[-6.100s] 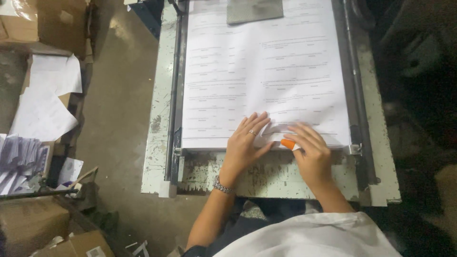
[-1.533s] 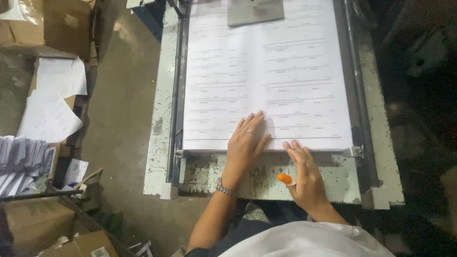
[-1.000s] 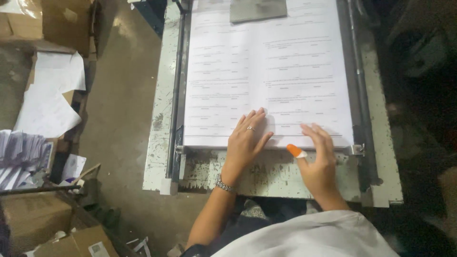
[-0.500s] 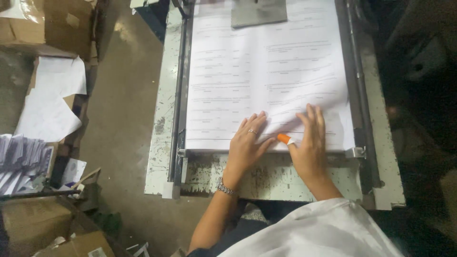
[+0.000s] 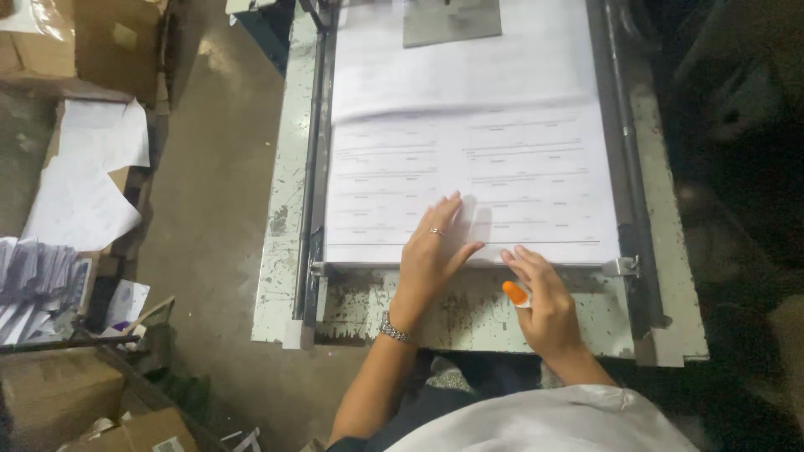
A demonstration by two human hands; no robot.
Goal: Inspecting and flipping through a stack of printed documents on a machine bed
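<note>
The stack of white printed paper sheets (image 5: 469, 188) lies flat on the worn pale-green metal machine table (image 5: 285, 209), long axis running 12 to 6 o'clock, near edge directly at 12 o'clock from both hands. The left hand (image 5: 431, 255) is the nearer: palm down, fingers spread and flat on the near edge of the top sheet, pressing rather than gripping, a ring on one finger and a metal bracelet (image 5: 395, 329) at the wrist. The right hand (image 5: 544, 305) rests just short of the stack edge, at 4 o'clock from the left, fingers loosely curled, holding nothing; an orange rubber fingertip cap (image 5: 514, 292) sits on one finger. A grey metal plate (image 5: 450, 21) weighs the far end.
</note>
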